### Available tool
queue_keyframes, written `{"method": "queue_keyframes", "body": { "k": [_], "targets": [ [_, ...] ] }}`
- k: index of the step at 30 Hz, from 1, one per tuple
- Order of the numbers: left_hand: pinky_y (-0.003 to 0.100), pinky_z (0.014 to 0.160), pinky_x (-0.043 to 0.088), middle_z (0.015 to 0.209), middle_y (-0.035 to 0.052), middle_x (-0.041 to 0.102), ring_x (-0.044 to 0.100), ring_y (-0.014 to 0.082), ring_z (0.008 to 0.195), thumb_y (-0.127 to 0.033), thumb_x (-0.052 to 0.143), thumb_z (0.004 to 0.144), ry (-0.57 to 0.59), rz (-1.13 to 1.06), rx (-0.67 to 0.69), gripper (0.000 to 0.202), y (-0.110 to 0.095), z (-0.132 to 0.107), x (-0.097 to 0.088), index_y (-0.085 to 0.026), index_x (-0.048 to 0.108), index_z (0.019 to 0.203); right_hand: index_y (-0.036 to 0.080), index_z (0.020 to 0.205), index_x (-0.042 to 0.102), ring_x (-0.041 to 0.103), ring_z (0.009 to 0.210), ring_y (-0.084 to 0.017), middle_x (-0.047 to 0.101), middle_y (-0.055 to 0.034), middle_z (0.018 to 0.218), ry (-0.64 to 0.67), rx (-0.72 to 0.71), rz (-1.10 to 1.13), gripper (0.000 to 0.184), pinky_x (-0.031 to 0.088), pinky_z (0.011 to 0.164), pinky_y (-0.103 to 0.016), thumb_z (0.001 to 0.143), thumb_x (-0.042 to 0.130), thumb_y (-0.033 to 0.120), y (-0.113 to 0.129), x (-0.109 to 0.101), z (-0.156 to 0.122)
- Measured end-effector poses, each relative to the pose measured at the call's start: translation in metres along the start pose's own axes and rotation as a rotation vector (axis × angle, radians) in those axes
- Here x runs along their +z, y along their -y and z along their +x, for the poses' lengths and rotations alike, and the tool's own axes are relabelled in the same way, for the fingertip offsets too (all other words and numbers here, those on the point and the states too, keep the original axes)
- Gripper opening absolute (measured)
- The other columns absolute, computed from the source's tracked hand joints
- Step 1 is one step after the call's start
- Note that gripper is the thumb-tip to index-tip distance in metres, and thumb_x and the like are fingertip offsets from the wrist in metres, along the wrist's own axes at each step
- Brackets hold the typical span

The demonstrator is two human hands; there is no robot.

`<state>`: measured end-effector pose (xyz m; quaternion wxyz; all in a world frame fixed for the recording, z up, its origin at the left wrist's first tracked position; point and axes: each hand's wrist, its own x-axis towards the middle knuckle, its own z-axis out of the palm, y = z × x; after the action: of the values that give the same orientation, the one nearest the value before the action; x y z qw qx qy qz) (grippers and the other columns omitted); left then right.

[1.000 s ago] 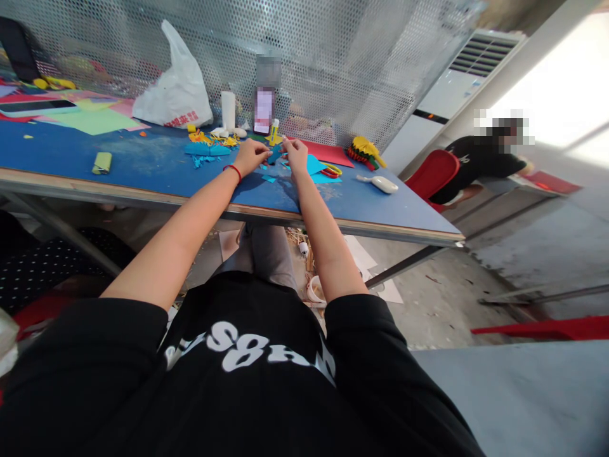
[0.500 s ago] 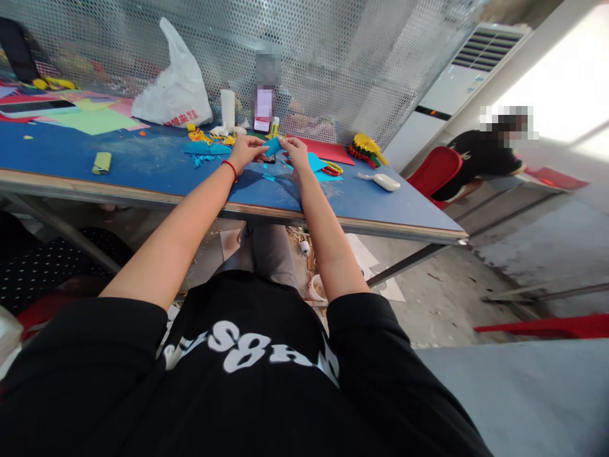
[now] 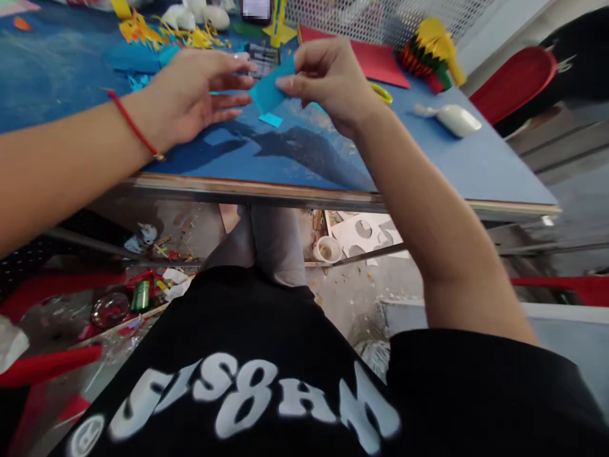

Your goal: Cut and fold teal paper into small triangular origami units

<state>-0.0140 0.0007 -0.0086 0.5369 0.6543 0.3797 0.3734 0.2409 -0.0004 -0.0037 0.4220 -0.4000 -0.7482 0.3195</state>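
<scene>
Paper (image 3: 267, 90), blue, is pinched by the right hand (image 3: 330, 79) alone, raised above the surface (image 3: 490, 171); the earlier two-handed grip is no longer seen. The left hand (image 3: 204, 89) is released, fingers spread just beside the sheet's edge; contact cannot be determined. Control is thereby judged one-handed. A blue offcut (image 3: 270, 119) is noted on the surface.

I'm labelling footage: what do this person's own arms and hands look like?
The left hand, gloveless, has a thin red bracelet with a small gold-coloured charm at its wrist. The right hand is gloveless, its wrist unadorned. The right sleeve is short and black; the left is unseen.
</scene>
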Motion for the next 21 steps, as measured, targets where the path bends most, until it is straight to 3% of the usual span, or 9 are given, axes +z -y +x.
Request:
{"method": "queue_keyframes", "body": {
  "k": [1,3,5,7,10,13,15,18,21],
  "targets": [
    [0.047,0.111,0.049,0.114,0.0042,0.074,0.067,0.0276,0.135,-0.025,0.04,0.116,0.007,0.01,-0.017,0.032,-0.001,-0.005,-0.003,-0.009,0.068,0.113,0.014,0.074,0.078,0.075,0.077,-0.007,0.075,0.0061,0.07,0.05,-0.013,-0.025,0.015,0.056,0.069,-0.014,0.084,0.088,0.018,0.002,0.001,-0.004],
    [0.053,0.116,0.045,0.118,0.0046,0.074,0.065,0.0293,0.138,-0.027,0.042,0.112,0.004,0.06,0.029,0.032,-0.002,-0.013,-0.008,-0.01,0.069,0.115,0.024,0.08,0.085,0.078,0.091,-0.014,0.082,0.0056,0.088,0.205,-0.09,-0.061,0.012,0.062,0.082,-0.022,0.077,0.095,0.018,0.003,0.001,-0.012],
    [0.059,0.119,0.043,0.12,0.0024,0.074,0.065,0.0321,0.136,-0.031,0.058,0.104,-0.036,0.155,0.143,0.026,-0.002,-0.02,-0.01,-0.015,0.073,0.118,0.034,0.087,0.088,0.079,0.096,-0.017,0.085,0.0063,0.097,0.35,-0.2,-0.052,0.01,0.062,0.091,-0.029,0.08,0.094,0.03,0.0,0.001,-0.016],
    [0.061,0.119,0.044,0.116,0.0011,0.077,0.067,0.0336,0.131,-0.034,0.066,0.096,-0.058,0.27,0.251,0.026,-0.001,-0.026,-0.012,-0.02,0.08,0.113,0.033,0.095,0.088,0.077,0.103,-0.018,0.085,0.0033,0.101,0.391,-0.326,-0.055,0.008,0.059,0.101,-0.036,0.091,0.086,0.039,-0.005,-0.002,-0.016],
    [0.056,0.124,0.047,0.134,-0.0012,0.076,0.068,0.0303,0.132,-0.051,0.06,0.101,0.153,0.557,0.399,0.037,0.004,-0.034,-0.016,-0.036,0.079,0.128,0.027,0.101,0.087,0.074,0.109,-0.018,0.085,-0.0017,0.11,0.524,-0.48,-0.106,0.02,0.054,0.105,-0.039,0.102,0.074,0.042,-0.015,-0.008,-0.009],
    [0.056,0.137,0.032,0.171,-0.0063,0.046,0.041,0.0287,0.161,-0.066,0.059,0.102,0.304,0.723,0.457,0.057,0.012,-0.041,-0.019,-0.052,0.054,0.157,0.026,0.104,0.086,0.066,0.107,-0.017,0.083,-0.0038,0.116,0.596,-0.522,-0.151,0.02,0.05,0.101,-0.038,0.105,0.071,0.038,-0.023,-0.015,-0.001],
    [0.058,0.138,0.032,0.176,-0.0076,0.033,0.031,0.0293,0.166,-0.069,0.061,0.099,0.378,0.788,0.465,0.075,0.017,-0.045,-0.018,-0.055,0.032,0.166,0.025,0.105,0.086,0.063,0.103,-0.018,0.082,-0.0063,0.12,0.61,-0.499,-0.148,0.02,0.049,0.097,-0.037,0.106,0.07,0.037,-0.025,-0.018,0.001],
    [0.053,0.139,0.033,0.173,-0.0081,0.035,0.04,0.0279,0.161,-0.071,0.069,0.091,0.485,0.815,0.427,0.101,0.02,-0.046,-0.013,-0.053,0.008,0.168,0.022,0.107,0.085,0.066,0.104,-0.018,0.08,-0.0095,0.124,0.644,-0.408,-0.093,0.022,0.05,0.097,-0.037,0.107,0.067,0.034,-0.024,-0.019,0.0],
    [0.049,0.138,0.036,0.169,-0.0093,0.037,0.049,0.0275,0.155,-0.065,0.076,0.082,0.516,0.818,0.359,0.117,0.025,-0.048,-0.008,-0.051,-0.002,0.168,0.025,0.103,0.084,0.07,0.102,-0.016,0.081,-0.0062,0.117,0.607,-0.268,-0.033,0.017,0.053,0.096,-0.034,0.107,0.068,0.031,-0.02,-0.015,-0.003]
  ]
}}
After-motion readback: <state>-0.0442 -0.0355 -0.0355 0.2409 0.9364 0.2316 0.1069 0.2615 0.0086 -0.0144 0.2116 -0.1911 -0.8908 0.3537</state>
